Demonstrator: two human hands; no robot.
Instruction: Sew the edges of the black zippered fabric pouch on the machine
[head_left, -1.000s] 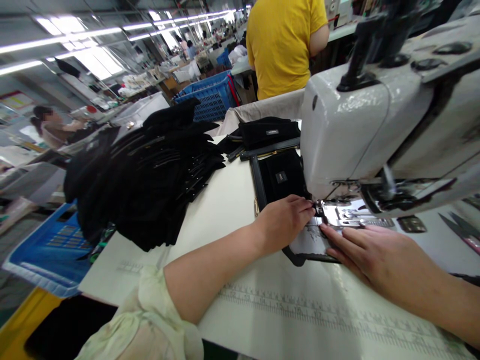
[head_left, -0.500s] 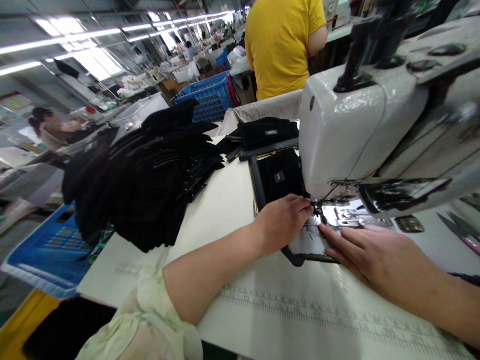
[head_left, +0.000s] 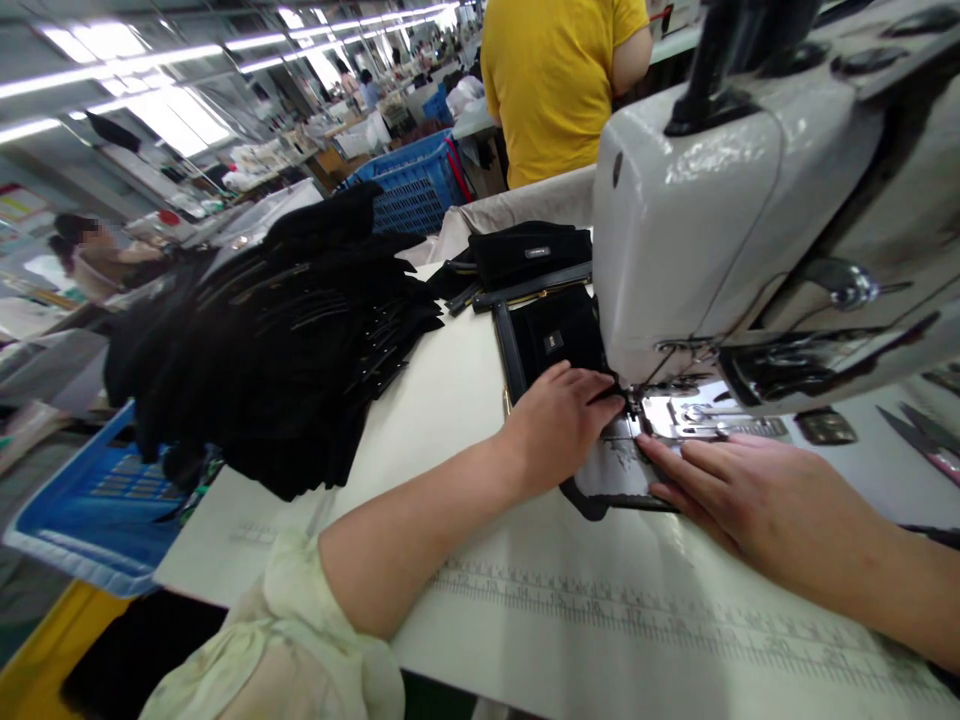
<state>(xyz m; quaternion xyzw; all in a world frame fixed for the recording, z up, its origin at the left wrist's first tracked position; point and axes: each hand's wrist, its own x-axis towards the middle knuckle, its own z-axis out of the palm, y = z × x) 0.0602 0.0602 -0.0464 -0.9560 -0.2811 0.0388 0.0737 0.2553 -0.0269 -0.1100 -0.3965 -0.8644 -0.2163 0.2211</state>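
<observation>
My left hand (head_left: 559,428) is at the needle area of a white sewing machine (head_left: 667,220). Its bent fingers hold the near part of a black fabric piece (head_left: 536,330), which has a small label and a dark trimmed edge. The fingertips are close beside the presser foot (head_left: 634,405); the fabric directly beneath them is hidden. From the other side, my right hand (head_left: 739,485) lies flat with fingers stretched toward the needle. Its fingertips rest on the metal plate (head_left: 611,465) just right of the foot, and I see nothing gripped in it.
A large pile of black pieces (head_left: 277,340) lies at the left of the white table (head_left: 525,640), above a blue crate (head_left: 82,510). Another black labelled piece (head_left: 525,255) lies behind the work. Scissors (head_left: 926,440) are at far right. A person in yellow (head_left: 562,90) is beyond.
The whole view has shifted slightly. My left fingers have spread a little, the index finger lifting on the black fabric piece. My right hand stays nearly in place by the needle.
</observation>
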